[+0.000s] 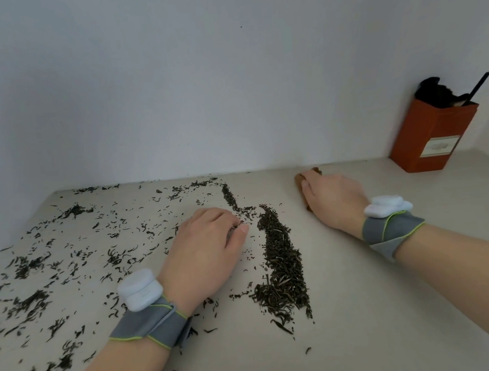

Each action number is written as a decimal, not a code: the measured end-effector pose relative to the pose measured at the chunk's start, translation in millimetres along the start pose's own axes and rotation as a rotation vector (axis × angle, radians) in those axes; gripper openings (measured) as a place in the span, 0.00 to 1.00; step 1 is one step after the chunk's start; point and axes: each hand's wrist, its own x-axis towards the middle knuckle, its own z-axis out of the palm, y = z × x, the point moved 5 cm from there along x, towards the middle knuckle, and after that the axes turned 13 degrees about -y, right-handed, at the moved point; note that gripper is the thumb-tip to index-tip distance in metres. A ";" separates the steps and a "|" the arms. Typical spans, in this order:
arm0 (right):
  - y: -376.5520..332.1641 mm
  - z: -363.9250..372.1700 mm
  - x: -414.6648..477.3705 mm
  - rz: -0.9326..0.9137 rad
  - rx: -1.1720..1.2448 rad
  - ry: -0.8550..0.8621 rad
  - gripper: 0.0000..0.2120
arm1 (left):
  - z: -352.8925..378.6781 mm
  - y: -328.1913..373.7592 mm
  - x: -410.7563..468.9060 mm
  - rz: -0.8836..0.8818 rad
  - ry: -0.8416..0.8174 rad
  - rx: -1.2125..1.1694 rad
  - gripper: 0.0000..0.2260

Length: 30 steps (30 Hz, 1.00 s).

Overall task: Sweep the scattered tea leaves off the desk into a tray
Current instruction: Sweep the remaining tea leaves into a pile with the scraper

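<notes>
Scattered dark tea leaves (33, 304) cover the pale table (393, 305) at left; a dense ridge of leaves (282, 258) lies between my hands. Left hand (204, 247): fingers curled, tips among leaves; can't tell if pinching any. Right hand (333, 201) grips a brown wooden object (299, 181) by the wall.

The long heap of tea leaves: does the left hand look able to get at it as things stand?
Probably yes. The left hand lies on the desk just left of the heap of tea leaves, and only a narrow strip of desk with stray leaves lies between.
</notes>
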 end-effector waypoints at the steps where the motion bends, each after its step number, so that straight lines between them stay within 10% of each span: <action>1: -7.7 0.5 -0.8 -0.020 -0.004 -0.002 0.18 | -0.1 -0.9 0.3 -0.005 -0.001 0.004 0.19; 16: -120.5 3.5 15.1 -0.254 -0.015 -0.017 0.11 | -4.6 -11.6 2.5 -0.039 0.026 -0.021 0.20; 23: -61.8 -9.7 10.8 -0.135 0.451 -0.102 0.16 | -5.2 -9.1 0.4 -0.028 0.015 -0.013 0.19; 30: -1.3 -4.7 -29.3 -0.037 0.112 -0.043 0.19 | -5.5 -8.4 -0.6 -0.018 0.028 -0.016 0.19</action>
